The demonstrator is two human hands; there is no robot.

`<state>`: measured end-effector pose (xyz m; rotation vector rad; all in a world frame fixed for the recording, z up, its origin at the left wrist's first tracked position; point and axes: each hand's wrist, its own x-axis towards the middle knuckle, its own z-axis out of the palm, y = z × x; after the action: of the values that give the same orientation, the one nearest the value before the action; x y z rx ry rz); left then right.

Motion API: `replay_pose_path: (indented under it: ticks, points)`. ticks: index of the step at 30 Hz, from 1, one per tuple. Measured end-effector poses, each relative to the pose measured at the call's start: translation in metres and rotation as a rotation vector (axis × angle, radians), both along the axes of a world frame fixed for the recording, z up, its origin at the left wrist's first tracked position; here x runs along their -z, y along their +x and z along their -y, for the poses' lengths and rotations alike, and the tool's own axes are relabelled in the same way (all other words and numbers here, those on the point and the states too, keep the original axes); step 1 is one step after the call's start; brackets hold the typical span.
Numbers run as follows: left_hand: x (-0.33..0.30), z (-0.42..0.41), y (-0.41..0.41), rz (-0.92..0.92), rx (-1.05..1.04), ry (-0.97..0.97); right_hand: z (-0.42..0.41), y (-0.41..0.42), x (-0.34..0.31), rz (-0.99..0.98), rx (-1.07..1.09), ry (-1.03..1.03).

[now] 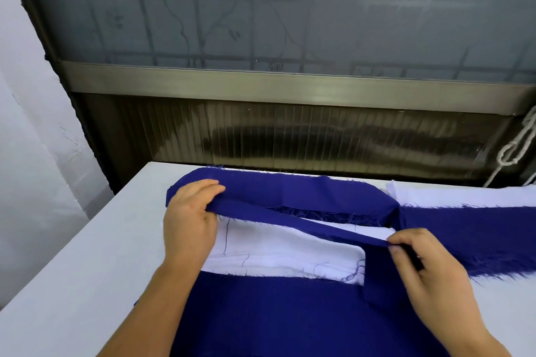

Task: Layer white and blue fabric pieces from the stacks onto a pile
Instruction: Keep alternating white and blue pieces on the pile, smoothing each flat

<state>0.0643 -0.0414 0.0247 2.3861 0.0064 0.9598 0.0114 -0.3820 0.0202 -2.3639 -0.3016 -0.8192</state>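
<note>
Holding a blue fabric piece stretched left-right over the white-topped pile: left hand grips its left end, right hand pinches the right edge. Long axis spans both hands; pile sits directly below, between them.

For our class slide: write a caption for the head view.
Left hand and right hand stretch a blue fabric piece over white fabric.

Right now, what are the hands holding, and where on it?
Both hold one blue piece by its near edge: left hand grips the left end, right hand pinches the right end.
</note>
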Motion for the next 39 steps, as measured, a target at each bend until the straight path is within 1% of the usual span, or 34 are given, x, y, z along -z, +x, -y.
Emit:
replay_pose_path:
  ticks: [2, 4, 6, 9, 10, 12, 14, 16, 18, 20, 22, 23, 25, 27, 29, 31, 32, 34, 37, 39]
  points:
    - [-0.005, -0.008, -0.013, -0.067, 0.048, -0.015, 0.007, -0.002, 0.0, -0.099, 0.04, 0.142]
    - [-0.011, -0.014, -0.03, -0.176, 0.13, 0.004, 0.011, -0.006, -0.002, -0.179, 0.05, 0.263]
    - [-0.019, -0.022, -0.049, -0.265, 0.167, 0.049, 0.013, -0.01, -0.005, -0.216, 0.019, 0.297]
    - [-0.03, -0.041, -0.072, -0.397, 0.218, 0.061, 0.019, -0.019, -0.02, -0.283, -0.081, 0.223]
    - [-0.034, -0.048, -0.078, -0.454, 0.236, 0.041, 0.023, -0.022, -0.025, -0.328, -0.124, 0.187]
    - [-0.038, -0.059, -0.086, -0.572, 0.257, 0.027, 0.028, -0.025, -0.037, -0.484, -0.211, 0.118]
    - [-0.039, -0.062, -0.088, -0.653, 0.27, 0.107, 0.029, -0.024, -0.042, -0.653, -0.277, 0.049]
    - [-0.035, -0.059, -0.087, -0.684, 0.258, 0.173, 0.026, -0.021, -0.042, -0.7, -0.251, -0.045]
    - [-0.03, -0.053, -0.082, -0.632, 0.242, 0.142, 0.022, -0.016, -0.04, -0.6, -0.15, -0.065]
    - [-0.026, -0.05, -0.078, -0.465, 0.213, 0.06, 0.017, -0.016, -0.04, -0.384, -0.052, -0.002]
    - [-0.023, -0.052, -0.077, -0.263, 0.18, 0.002, 0.015, -0.021, -0.04, -0.158, -0.014, 0.045]
    - [-0.021, -0.055, -0.077, -0.204, 0.166, 0.022, 0.015, -0.024, -0.04, -0.055, -0.018, 0.024]
    - [-0.013, -0.063, -0.081, -0.15, 0.191, 0.12, 0.016, -0.031, -0.033, 0.11, -0.066, -0.11]
    - [-0.005, -0.07, -0.088, -0.156, 0.271, 0.216, 0.019, -0.037, -0.015, 0.198, -0.135, -0.258]
    - [0.004, -0.076, -0.095, -0.225, 0.37, 0.287, 0.02, -0.044, 0.008, 0.233, -0.208, -0.371]
    - [0.014, -0.077, -0.101, -0.285, 0.411, 0.349, 0.02, -0.05, 0.028, 0.201, -0.275, -0.432]
    - [0.018, -0.077, -0.103, -0.313, 0.407, 0.349, 0.019, -0.052, 0.032, 0.165, -0.295, -0.449]
    - [0.023, -0.073, -0.105, -0.324, 0.432, 0.304, 0.019, -0.056, 0.036, 0.097, -0.319, -0.45]
    - [0.025, -0.064, -0.106, -0.284, 0.526, 0.241, 0.021, -0.057, 0.035, 0.008, -0.237, -0.386]
    - [0.026, -0.06, -0.105, -0.268, 0.58, 0.245, 0.027, -0.055, 0.032, 0.005, -0.194, -0.339]
